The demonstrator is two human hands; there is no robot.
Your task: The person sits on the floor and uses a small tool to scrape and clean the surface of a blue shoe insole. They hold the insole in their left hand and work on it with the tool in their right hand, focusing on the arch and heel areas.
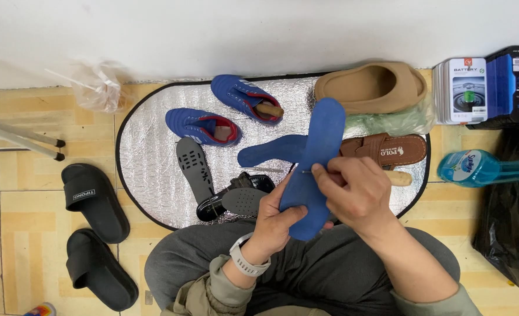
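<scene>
Blue insole (313,158) held by left hand (274,225), right hand (356,196) pinching needle (307,172)

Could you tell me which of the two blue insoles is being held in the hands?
The upright blue insole, gripped by both hands; the other blue insole lies flat on the silver mat behind it.

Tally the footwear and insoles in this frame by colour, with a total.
Blue shoes: 2
Blue insoles: 2, one held in both hands, one on the silver mat
Grey insoles: 2
Black slides: 2
Tan clog: 1
Brown sandal: 1
Black shoe: 1
Total: 11
</scene>
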